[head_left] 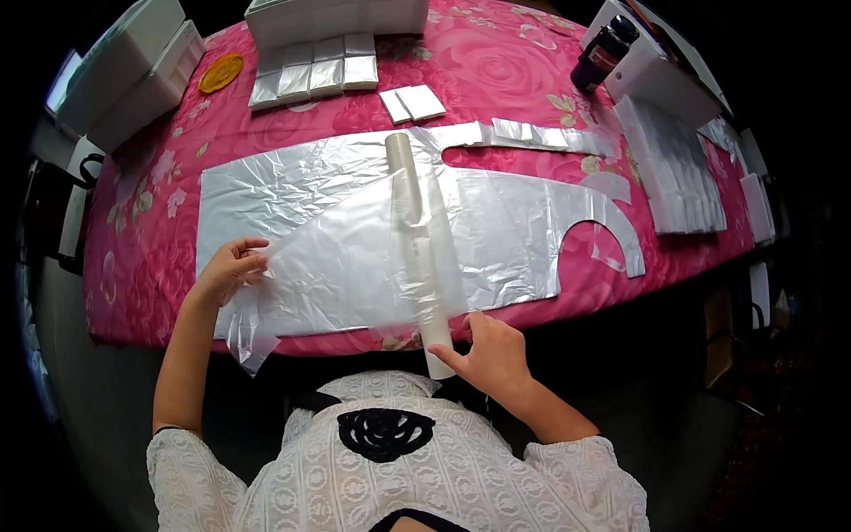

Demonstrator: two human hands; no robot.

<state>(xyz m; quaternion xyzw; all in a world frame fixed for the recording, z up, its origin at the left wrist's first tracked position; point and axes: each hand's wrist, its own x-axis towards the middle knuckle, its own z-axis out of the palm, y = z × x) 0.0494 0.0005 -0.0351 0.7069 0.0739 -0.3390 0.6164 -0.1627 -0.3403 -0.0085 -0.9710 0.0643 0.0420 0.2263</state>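
My left hand (232, 273) is closed in a pinch on the left edge of a thin clear plastic sheet (341, 253), and a loose corner hangs below it. The sheet stretches rightward to a pale tube (429, 293) that lies lengthwise away from me, its near end past the table edge. My right hand (493, 353) is at that near end, thumb against the tube and bent fingers by the sheet's near edge. Beneath both lies a flat layer of silvery-white plastic aprons (510, 235), with the curved neck loop and straps at the right.
A pink floral cloth (142, 257) covers the table. White boxes (332, 16) stand at the back, with small folded plastic packets (310, 75) before them. Two packets (413, 104), a yellow disc (221, 73), a dark bottle (605, 55) and a stack of folded plastic (669, 168) lie around.
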